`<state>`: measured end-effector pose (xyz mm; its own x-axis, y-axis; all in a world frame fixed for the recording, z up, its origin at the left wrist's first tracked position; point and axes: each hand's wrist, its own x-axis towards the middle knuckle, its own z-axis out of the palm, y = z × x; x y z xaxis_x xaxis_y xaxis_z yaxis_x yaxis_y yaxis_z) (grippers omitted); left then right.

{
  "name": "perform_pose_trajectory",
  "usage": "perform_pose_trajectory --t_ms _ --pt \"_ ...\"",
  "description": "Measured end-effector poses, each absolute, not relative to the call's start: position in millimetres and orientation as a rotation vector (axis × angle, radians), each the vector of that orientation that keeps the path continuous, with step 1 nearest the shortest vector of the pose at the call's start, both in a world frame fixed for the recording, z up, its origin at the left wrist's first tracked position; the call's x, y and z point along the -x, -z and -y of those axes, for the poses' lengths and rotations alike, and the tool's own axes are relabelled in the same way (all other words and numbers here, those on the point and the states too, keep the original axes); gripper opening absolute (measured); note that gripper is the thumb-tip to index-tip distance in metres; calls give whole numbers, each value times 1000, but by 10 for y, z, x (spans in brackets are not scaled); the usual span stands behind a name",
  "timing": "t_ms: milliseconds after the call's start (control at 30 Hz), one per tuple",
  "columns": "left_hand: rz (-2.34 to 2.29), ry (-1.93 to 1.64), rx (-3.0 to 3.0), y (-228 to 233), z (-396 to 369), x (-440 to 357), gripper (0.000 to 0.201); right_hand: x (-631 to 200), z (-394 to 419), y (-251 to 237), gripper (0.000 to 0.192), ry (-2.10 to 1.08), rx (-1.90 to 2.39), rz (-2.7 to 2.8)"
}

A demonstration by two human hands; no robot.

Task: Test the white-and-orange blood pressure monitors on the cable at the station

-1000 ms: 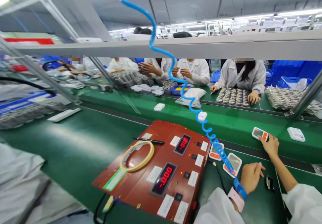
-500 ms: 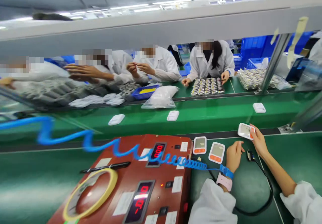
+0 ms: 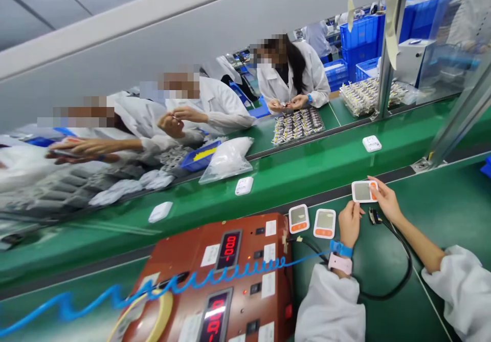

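Observation:
A white handheld device (image 3: 362,192) with a grey screen and orange buttons is gripped at its right end by my right hand (image 3: 386,202). Just below its lower left edge is my left hand (image 3: 350,223), fingers curled together. The fingertips seem to meet the edge, but whatever they hold, if anything, is hidden. A blue wrist strap (image 3: 341,249) with a coiled cord is around my left wrist. Two similar devices lie left of that hand: the nearer device (image 3: 324,223) and the farther device (image 3: 298,219). Between my hands, a black cable's connector (image 3: 374,216) rests on the green bench.
A brown-red box (image 3: 245,252) with red digital displays stands at left, with a tape roll (image 3: 163,316) on it. Several white pieces, including one white piece (image 3: 244,186), lie on the green belt (image 3: 291,170). Across it, co-workers in white coats handle parts. A metal post (image 3: 385,88) rises at right.
The view has tilted and shifted. My left hand has come closer to the device in my right hand, which now lies more level with its screen facing up. A co-worker's hands have come together.

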<state>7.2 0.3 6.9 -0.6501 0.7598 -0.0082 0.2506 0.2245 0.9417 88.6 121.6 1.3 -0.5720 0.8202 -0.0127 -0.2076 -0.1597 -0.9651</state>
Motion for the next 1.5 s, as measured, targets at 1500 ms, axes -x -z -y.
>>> perform_pose_trajectory --t_ms 1500 --pt "-2068 -1419 -951 -89 -3 -78 41 -892 -1267 92 59 -1785 716 1398"
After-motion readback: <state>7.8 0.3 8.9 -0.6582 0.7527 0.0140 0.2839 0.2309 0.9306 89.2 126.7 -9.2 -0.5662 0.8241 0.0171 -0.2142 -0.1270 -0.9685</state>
